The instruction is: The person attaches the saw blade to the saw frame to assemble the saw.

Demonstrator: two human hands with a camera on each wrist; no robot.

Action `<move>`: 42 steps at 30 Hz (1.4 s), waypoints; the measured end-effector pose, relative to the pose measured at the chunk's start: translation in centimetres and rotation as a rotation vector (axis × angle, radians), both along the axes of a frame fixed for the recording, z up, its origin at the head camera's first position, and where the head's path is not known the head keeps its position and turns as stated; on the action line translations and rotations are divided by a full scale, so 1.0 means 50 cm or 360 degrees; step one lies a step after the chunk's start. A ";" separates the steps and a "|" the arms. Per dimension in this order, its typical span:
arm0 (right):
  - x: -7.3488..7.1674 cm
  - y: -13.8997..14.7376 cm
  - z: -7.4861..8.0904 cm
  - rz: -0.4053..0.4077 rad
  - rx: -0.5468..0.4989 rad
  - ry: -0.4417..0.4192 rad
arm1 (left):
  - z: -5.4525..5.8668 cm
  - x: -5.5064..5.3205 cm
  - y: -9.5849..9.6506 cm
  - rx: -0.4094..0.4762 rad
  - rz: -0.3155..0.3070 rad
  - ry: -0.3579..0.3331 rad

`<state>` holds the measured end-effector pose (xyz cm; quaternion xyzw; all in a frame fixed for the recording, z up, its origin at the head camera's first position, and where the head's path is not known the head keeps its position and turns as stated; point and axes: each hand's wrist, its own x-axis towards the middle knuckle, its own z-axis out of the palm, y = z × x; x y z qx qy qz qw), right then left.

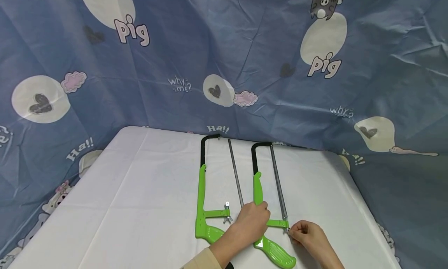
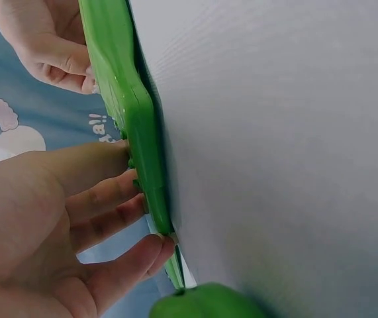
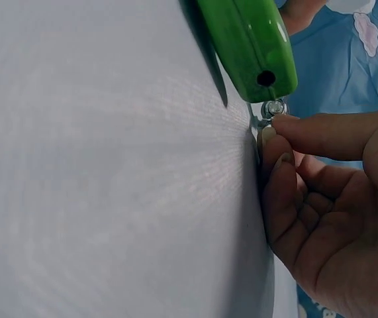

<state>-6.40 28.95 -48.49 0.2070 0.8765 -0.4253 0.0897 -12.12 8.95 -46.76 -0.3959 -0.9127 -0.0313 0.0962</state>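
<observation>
Two hacksaws with green handles and black front bows lie side by side in the head view. My left hand (image 1: 252,222) grips the green frame of the right hacksaw (image 1: 278,253); in the left wrist view its thumb and fingers hold the frame's edges. A grey blade (image 1: 279,183) spans this hacksaw from the black tip to the short green arm. At that arm's end, my right hand (image 1: 311,236) pinches the metal wing nut (image 3: 275,107) between thumb and fingertips, which partly cover it.
Left of my hands lies the other hacksaw (image 1: 201,199), without a blade across it, with its own wing nut (image 1: 227,219). A loose blade (image 1: 234,166) lies between the saws, its lower end hidden by my left hand. Patterned blue cloth (image 1: 224,47) hangs behind the white table (image 1: 140,206).
</observation>
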 end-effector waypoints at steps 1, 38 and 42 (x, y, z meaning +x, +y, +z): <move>0.000 0.000 -0.001 0.0001 0.0004 0.0011 | 0.001 0.000 0.000 0.0000 0.0003 -0.0007; 0.004 0.009 -0.001 0.0163 -0.0002 0.0022 | 0.010 0.003 -0.001 0.0022 0.0020 -0.0066; 0.004 0.006 0.001 0.0158 0.0007 -0.0002 | 0.010 0.004 -0.002 0.0010 0.0022 -0.0054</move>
